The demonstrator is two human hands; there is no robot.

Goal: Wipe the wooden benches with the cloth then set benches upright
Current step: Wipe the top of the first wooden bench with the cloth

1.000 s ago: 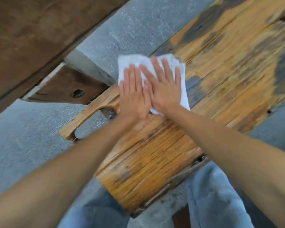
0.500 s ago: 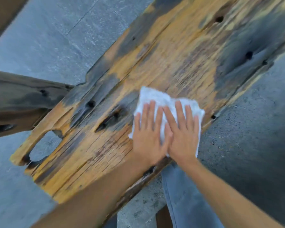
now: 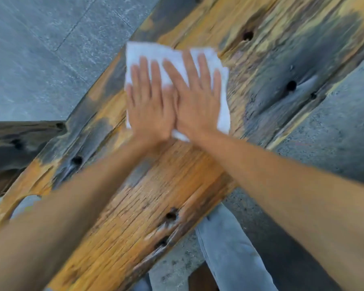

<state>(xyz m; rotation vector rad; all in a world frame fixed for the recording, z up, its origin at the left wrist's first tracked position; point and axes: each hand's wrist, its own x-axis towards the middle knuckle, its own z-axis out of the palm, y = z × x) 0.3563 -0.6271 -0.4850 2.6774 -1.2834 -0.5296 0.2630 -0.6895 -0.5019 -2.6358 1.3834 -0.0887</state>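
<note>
Floor: grey paved ground (image 3: 40, 66) surrounds the work area on all visible sides.
Left hand: left hand (image 3: 149, 101) lies flat, fingers straight and slightly spread, pressing down on the cloth; nothing is gripped.
Right hand: right hand (image 3: 198, 97) lies flat just beside the left, thumbs touching, fingers straight, also pressing the cloth.
Cloth: white cloth (image 3: 172, 53) is folded and trapped between both palms and the wood, near the far edge of the board.
Bench: wooden bench (image 3: 156, 196) shows one broad, worn, orange-and-grey plank running diagonally, with several dark holes.
Second bench: a darker wooden piece (image 3: 13, 148) touches the plank at the left; whether it is a separate bench cannot be told.
Person: a blue trouser leg (image 3: 225, 248) stands just beside the near edge.
Progress: wiping appears to be under way on this plank only.
Remaining: judged outstanding are the rest of the wiping and setting the benches upright.
</note>
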